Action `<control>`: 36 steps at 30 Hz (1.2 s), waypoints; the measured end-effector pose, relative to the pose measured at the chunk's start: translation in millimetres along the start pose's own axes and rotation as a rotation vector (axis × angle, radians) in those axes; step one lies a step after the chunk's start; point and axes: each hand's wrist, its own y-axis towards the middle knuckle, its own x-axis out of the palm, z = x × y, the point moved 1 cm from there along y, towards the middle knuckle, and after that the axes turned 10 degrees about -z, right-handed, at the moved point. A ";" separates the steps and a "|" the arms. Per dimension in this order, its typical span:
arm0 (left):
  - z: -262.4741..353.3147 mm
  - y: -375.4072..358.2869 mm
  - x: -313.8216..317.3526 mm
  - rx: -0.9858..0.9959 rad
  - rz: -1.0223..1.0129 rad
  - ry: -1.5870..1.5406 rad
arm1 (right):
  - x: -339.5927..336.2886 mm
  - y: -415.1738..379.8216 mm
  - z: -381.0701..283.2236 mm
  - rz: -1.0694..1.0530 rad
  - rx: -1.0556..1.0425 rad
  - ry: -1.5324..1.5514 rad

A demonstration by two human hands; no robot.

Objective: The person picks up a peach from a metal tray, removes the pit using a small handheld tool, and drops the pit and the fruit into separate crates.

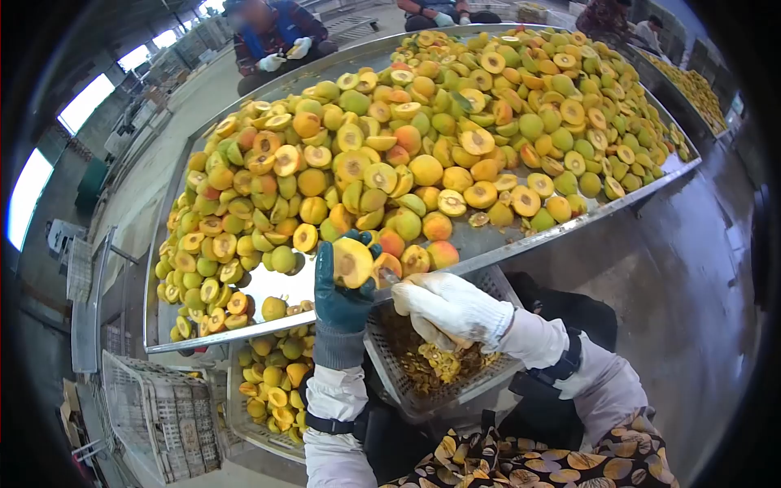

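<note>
My left hand (342, 297), in a dark green rubber-coated glove, grips a halved yellow peach (353, 262) with its cut face turned up toward me. My right hand (455, 309), in a white knitted glove, is closed around a small tool whose metal end (389, 277) shows just beside the peach half. The rest of that tool is hidden in the glove, so its exact kind cannot be told. Both hands are over the near edge of a metal-rimmed table (488, 262) heaped with halved peaches (382, 176).
Below my hands stands a plastic crate (399, 386) with pits and scraps. Left of it, another crate (289, 446) holds peach halves. Stacked crates (175, 415) stand at lower left. Across the table sit other people, one with white-gloved hands (285, 55).
</note>
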 end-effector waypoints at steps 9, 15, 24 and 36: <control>-15.3 -10.7 51.9 0.053 0.085 0.314 | 3.0 19.2 35.0 0.608 -0.376 -1.034; -17.7 -18.3 56.7 0.053 0.111 0.322 | 7.4 18.0 38.5 0.664 -0.405 -1.053; -13.9 -28.6 68.7 0.178 0.204 0.975 | -1.2 12.1 35.1 0.299 -0.363 -0.847; -16.5 -22.9 71.9 0.235 -0.102 1.338 | -5.7 3.5 55.1 0.391 -0.285 -0.943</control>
